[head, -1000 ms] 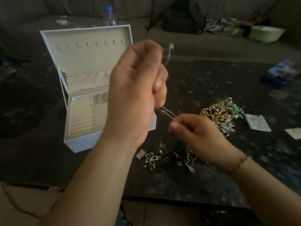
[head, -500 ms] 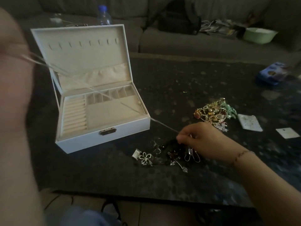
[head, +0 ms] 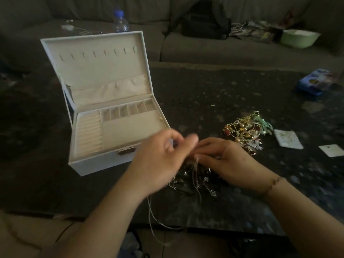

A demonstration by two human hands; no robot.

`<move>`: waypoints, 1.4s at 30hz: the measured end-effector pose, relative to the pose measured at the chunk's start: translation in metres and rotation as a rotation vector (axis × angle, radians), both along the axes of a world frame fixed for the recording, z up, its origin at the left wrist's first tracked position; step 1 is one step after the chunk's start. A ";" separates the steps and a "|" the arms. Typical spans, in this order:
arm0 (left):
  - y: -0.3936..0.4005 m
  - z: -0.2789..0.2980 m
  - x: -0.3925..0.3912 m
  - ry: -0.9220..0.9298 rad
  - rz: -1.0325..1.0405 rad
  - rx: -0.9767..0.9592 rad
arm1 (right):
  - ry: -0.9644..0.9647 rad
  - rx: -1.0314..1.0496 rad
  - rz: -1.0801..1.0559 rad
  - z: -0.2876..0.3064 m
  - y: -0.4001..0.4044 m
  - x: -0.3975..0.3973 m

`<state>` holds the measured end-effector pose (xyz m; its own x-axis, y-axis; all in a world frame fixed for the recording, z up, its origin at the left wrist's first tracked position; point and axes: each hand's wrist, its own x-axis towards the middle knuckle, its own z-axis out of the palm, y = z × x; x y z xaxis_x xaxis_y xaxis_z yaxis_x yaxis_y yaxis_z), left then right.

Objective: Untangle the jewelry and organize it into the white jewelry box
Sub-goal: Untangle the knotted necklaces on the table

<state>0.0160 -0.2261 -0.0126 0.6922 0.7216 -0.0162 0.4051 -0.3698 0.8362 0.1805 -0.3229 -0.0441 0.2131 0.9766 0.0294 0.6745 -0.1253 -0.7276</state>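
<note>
Meeting over the silver jewelry tangle [head: 193, 178], your left hand [head: 158, 161] and right hand [head: 221, 161] curl fingers around a thin chain [head: 151, 215] trailing below them; blur hides the exact pinch. Left of your fingers, the white jewelry box [head: 96, 161] stands open.

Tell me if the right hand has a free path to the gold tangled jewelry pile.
Probably yes: the right hand sits just left of the gold tangled jewelry pile, nothing between them, though its fingers are busy with thin chains.
</note>
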 end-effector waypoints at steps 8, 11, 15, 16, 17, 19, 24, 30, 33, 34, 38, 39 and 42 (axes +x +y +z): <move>0.000 -0.048 0.003 0.047 -0.021 -1.000 | -0.531 0.258 0.030 -0.007 -0.007 -0.022; 0.005 -0.053 0.006 -0.035 0.044 -0.999 | -0.624 0.170 0.229 -0.004 -0.012 -0.027; 0.008 -0.051 0.003 -0.028 -0.020 -0.887 | -0.549 0.027 0.412 0.005 -0.020 -0.019; 0.007 -0.050 0.002 -0.028 -0.044 -0.869 | -0.481 0.034 0.389 0.009 -0.021 -0.018; 0.007 -0.049 0.002 -0.034 -0.065 -0.864 | -0.356 0.071 0.297 0.013 -0.021 -0.016; 0.006 -0.047 0.002 -0.055 -0.095 -0.891 | -0.002 0.195 -0.025 0.018 -0.017 -0.010; 0.006 -0.042 0.004 -0.069 -0.152 -0.842 | 0.153 -0.061 -0.150 0.017 -0.004 -0.002; 0.009 -0.043 0.001 -0.099 -0.160 -0.773 | 0.286 0.047 -0.276 0.011 -0.003 -0.008; 0.011 -0.044 -0.001 -0.087 -0.115 -0.721 | 0.269 0.005 -0.320 0.018 -0.006 -0.003; 0.012 -0.043 -0.001 -0.074 -0.104 -0.692 | 0.269 -0.012 -0.322 0.021 -0.008 -0.002; 0.010 -0.038 -0.001 -0.014 -0.082 -0.550 | 0.112 -0.043 -0.276 0.032 -0.012 0.000; 0.010 -0.038 -0.001 0.009 -0.085 -0.508 | 0.050 -0.056 -0.264 0.033 -0.012 -0.001; 0.012 -0.041 -0.001 0.063 -0.082 -0.434 | 0.008 -0.086 -0.241 0.034 -0.012 -0.002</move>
<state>0.0151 -0.2139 -0.0532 0.7347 0.5817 -0.3490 0.4439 -0.0234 0.8958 0.1780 -0.3346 -0.0101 0.4403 0.8962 -0.0540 0.6117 -0.3434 -0.7127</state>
